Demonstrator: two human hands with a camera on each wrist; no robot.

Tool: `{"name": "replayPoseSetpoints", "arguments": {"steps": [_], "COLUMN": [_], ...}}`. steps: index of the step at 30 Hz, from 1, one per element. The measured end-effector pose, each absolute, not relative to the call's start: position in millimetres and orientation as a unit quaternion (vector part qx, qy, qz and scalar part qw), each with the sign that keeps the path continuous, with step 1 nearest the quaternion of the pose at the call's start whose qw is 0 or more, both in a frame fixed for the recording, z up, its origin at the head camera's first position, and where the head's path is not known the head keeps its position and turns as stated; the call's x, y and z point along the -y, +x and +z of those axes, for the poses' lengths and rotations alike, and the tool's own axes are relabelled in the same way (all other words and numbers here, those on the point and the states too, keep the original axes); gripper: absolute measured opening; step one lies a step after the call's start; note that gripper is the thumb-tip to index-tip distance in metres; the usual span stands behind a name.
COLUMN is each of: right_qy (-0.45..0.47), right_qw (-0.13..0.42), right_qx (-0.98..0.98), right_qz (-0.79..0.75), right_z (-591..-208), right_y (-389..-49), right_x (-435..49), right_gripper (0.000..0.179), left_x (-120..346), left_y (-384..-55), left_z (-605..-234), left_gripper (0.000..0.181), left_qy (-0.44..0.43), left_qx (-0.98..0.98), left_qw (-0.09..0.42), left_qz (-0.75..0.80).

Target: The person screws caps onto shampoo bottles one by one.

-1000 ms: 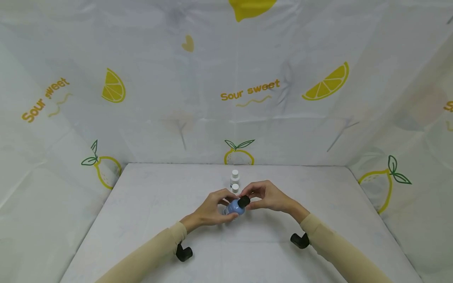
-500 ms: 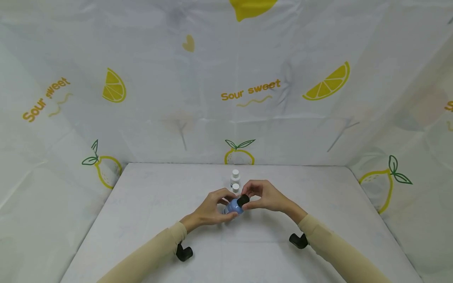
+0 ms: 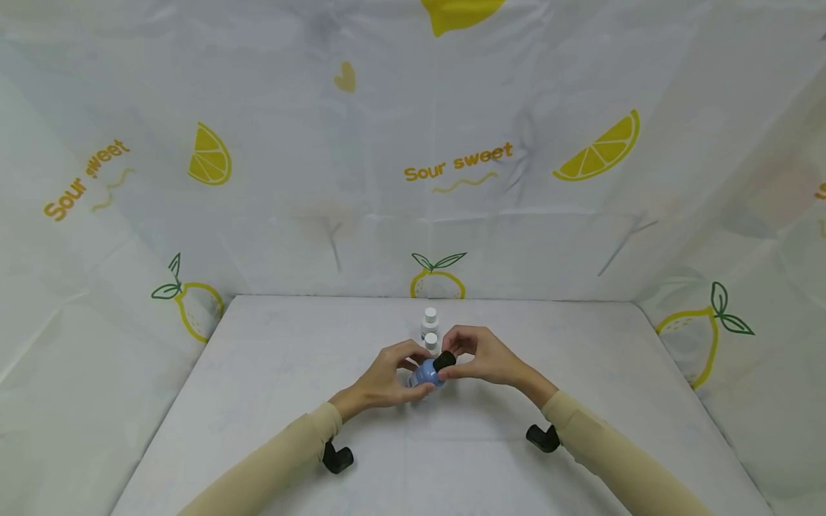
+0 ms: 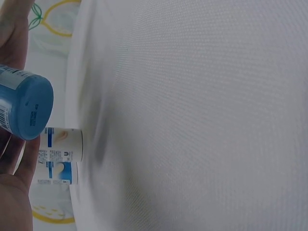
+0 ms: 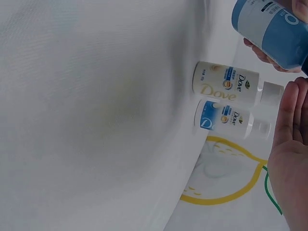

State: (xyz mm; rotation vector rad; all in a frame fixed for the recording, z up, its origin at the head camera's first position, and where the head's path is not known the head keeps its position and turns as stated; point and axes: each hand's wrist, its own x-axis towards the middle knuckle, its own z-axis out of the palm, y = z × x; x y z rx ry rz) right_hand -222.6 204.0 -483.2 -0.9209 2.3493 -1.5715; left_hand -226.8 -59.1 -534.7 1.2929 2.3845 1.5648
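A blue bottle [image 3: 423, 375] with a black cap [image 3: 444, 360] is held tilted above the table, its cap end up and to the right. The left hand [image 3: 386, 378] grips the bottle's body, thumb on the near side and fingers on the far side. At the cap, the right hand [image 3: 488, 357] pinches with thumb and fingertips. The left wrist view shows the base of the blue bottle [image 4: 34, 107] with small printed characters. In the right wrist view, the label of the blue bottle [image 5: 272, 31] shows, and only a sliver of black cap [image 5: 305, 67] appears.
Two white Dove bottles with white caps, the nearer one [image 5: 226, 83] and the farther one [image 5: 230, 117], stand upright just behind the hands. A white cloth covers the table [image 3: 277, 358]. Lemon-printed curtains [image 3: 361, 251] enclose the back and sides.
The right hand has moved slightly left and closed its fingertips onto the black cap. The left hand keeps its grip on the blue bottle, and the white bottles stay in place.
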Motion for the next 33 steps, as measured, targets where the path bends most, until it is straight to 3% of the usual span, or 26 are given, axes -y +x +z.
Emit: {"name": "replayPoseSetpoints", "arguments": {"steps": [18,33], "right_qy": [-0.294,-0.287], "right_qw": [0.067,0.091], "right_qx": [-0.812,-0.817], "right_qz": [-0.5,-0.493], "right_z": [-481.3,-481.8], "right_y": [-216.0,-217.2], "right_x": [-200.0,-201.4], "right_gripper": [0.035,0.041], "left_x": [57.0,57.5], "left_y": [-224.1,-224.0], "left_z": [-533.6,-534.3], "left_gripper": [0.042,0.042], "left_qy": [0.403,0.401], "left_qx": [-0.77,-0.77], "left_qw": [0.018,0.017], "left_qz": [0.495,0.496]}}
